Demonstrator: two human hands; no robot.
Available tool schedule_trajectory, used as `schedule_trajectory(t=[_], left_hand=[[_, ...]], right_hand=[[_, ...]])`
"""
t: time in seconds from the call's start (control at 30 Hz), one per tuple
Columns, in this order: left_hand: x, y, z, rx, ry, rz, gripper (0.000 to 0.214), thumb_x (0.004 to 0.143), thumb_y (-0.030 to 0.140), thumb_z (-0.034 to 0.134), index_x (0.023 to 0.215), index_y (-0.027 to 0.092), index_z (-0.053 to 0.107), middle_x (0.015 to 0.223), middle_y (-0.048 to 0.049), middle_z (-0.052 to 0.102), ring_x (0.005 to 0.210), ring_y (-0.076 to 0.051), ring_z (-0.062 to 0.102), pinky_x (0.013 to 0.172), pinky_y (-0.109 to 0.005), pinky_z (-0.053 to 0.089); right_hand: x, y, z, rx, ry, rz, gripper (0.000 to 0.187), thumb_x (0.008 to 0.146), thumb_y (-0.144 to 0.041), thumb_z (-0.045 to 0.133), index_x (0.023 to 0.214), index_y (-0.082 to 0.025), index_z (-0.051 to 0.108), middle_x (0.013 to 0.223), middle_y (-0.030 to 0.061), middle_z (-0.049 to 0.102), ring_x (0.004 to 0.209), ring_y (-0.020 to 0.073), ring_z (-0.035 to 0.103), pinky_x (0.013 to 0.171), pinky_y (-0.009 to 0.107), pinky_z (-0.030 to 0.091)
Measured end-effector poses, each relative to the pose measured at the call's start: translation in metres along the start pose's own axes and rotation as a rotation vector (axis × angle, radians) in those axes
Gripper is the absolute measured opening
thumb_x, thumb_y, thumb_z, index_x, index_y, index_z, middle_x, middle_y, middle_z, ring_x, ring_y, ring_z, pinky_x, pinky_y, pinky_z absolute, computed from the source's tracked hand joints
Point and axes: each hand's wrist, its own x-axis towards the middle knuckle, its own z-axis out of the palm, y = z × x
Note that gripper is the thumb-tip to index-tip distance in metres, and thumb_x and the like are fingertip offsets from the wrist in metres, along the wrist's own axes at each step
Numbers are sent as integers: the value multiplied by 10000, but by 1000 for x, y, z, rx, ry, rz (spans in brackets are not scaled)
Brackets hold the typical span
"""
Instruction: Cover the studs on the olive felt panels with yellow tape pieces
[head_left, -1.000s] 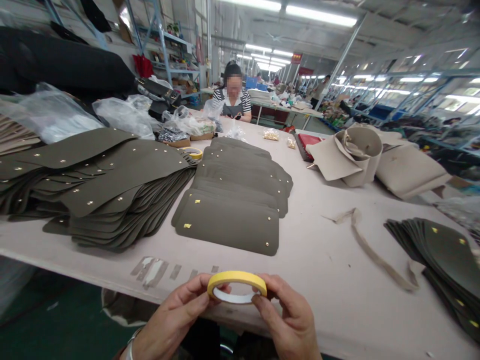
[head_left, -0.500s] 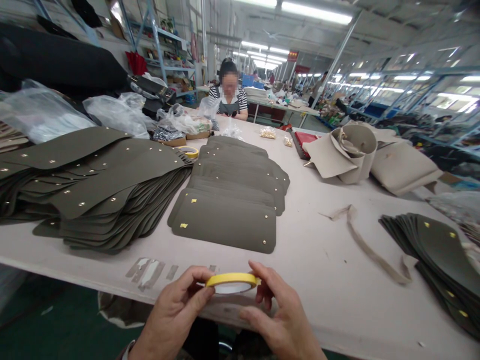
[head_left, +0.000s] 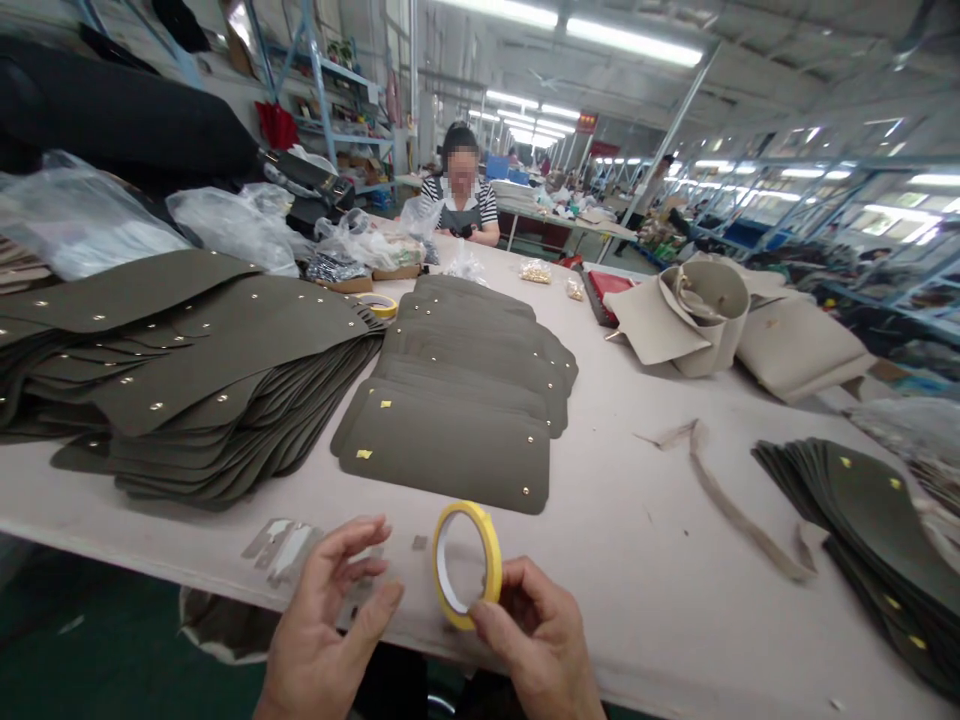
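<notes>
A roll of yellow tape [head_left: 493, 560] stands upright on edge, held at its lower right side between the thumb and fingers of my right hand [head_left: 544, 640]. My left hand [head_left: 330, 620] is to the left of the roll, fingers apart and holding nothing. Just beyond my hands lies a spread stack of dark olive panels [head_left: 450, 450]. The front panel has two small bits of yellow tape on its left side and two metal studs on its right.
Larger studded olive pieces [head_left: 202, 370] are piled at left; more taped panels [head_left: 877, 520] lie at right. A beige strip [head_left: 724, 500] and rolled beige material [head_left: 697, 310] lie on the right half of the table [head_left: 622, 580]. Across the table sits a person [head_left: 460, 200].
The tape roll has turned from lying nearly flat to standing upright. My left hand has let go and moved left, while my right hand has taken hold of the roll.
</notes>
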Motion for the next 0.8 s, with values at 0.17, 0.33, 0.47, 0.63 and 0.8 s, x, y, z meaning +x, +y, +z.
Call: schedule_trajectory(t=[0.17, 0.33, 0.47, 0.63, 0.8], left_hand=[[-3, 17, 4, 179, -143, 109, 336, 736, 444, 763, 995, 243, 686, 1015, -71, 672, 983, -280, 603, 885, -330, 489], [12, 42, -5, 262, -116, 296, 272, 816, 305, 677, 1081, 249, 694, 1248, -78, 625, 1209, -296, 520, 1064, -351, 379], [14, 46, -12, 346, -82, 365, 206, 738, 295, 756, 934, 254, 706, 1020, -48, 688, 1011, -266, 605, 934, -312, 460], [2, 37, 6, 311, -268, 113, 286, 755, 377, 758, 1013, 263, 708, 998, -32, 720, 955, -243, 650, 837, -263, 500], [0, 38, 21, 94, -423, -112, 263, 888, 422, 607, 1030, 224, 706, 917, -39, 734, 867, -215, 680, 813, -262, 524]], right_hand=[[-4, 4, 21, -136, 114, -215, 218, 787, -392, 714, 713, -192, 669, 620, -3, 628, 554, 130, 539, 550, 223, 446], [-5, -1, 17, -228, 81, -295, 131, 821, -333, 664, 758, -221, 691, 647, 0, 640, 602, 151, 574, 597, 231, 467], [-5, 1, 13, -246, 102, -295, 127, 797, -316, 692, 726, -214, 668, 631, -5, 623, 566, 143, 560, 574, 229, 457], [-9, 13, 32, -218, 143, -304, 181, 817, -346, 676, 700, -211, 646, 590, -11, 609, 508, 134, 551, 514, 226, 443], [-10, 20, 41, -237, 35, -304, 211, 821, -405, 672, 875, -207, 720, 654, 21, 687, 530, 160, 595, 518, 242, 482]])
